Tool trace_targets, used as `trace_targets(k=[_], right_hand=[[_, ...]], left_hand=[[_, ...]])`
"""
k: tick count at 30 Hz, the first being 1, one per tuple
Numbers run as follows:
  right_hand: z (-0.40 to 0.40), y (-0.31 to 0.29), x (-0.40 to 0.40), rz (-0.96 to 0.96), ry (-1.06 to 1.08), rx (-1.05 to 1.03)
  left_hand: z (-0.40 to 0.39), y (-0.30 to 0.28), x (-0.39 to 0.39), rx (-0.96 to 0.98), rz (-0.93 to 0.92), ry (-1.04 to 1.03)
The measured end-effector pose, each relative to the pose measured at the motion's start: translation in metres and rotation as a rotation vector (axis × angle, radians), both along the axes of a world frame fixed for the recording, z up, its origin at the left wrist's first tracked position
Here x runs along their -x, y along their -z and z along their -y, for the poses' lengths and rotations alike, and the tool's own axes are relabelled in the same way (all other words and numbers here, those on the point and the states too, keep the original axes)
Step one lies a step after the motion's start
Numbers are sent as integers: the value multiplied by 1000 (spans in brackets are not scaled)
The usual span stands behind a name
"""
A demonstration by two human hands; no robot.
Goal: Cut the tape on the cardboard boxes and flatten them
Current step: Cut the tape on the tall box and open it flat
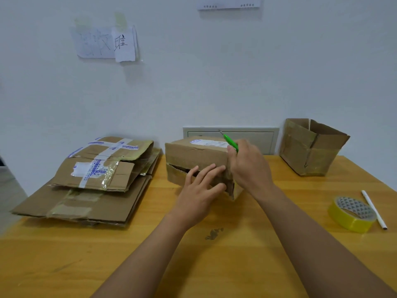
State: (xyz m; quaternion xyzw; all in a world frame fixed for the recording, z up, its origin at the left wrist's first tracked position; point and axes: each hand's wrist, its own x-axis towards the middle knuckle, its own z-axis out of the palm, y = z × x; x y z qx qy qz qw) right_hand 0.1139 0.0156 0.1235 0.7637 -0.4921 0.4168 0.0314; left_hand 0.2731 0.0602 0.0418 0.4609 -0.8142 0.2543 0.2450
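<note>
Cardboard box (194, 154), closed, brown, white label on top face; placed mid-table toward the back wall, tilted slightly, a dark gap running across its front face. Taped along the near right corner.

Left hand (200, 191): laid flat against the box's front face, fingers straight and slightly spread, pressing on the cardboard.

Right hand (250, 166): at the box's right end, fingers curled tight round a green-handled cutter (230, 141); metal tip pointing up and away, above the box's top right edge. Blade contact with tape not discernible.

Flattened boxes (86, 190): stacked at left on the table, several layers, topmost crossed with white-and-blue printed tape and clear tape.

Open box (309, 147): standing at the far right corner, flaps up, tilted, well apart from the central box.

Roll of yellow tape (352, 214): lying flat at right, just beside a white pen (373, 209).

Wooden table (214, 254): yellow-toned, small dark smudge near the middle.

Wall behind: handwritten paper notes (105, 43) taped up at upper left; white panel (253, 136) low behind the central box.
</note>
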Motion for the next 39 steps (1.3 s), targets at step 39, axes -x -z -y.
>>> trace_targets(k=[39], right_hand=[[9,32,-17,55,81,-108]], left_hand=[[12,-62,-4,-237,-1139,-439]])
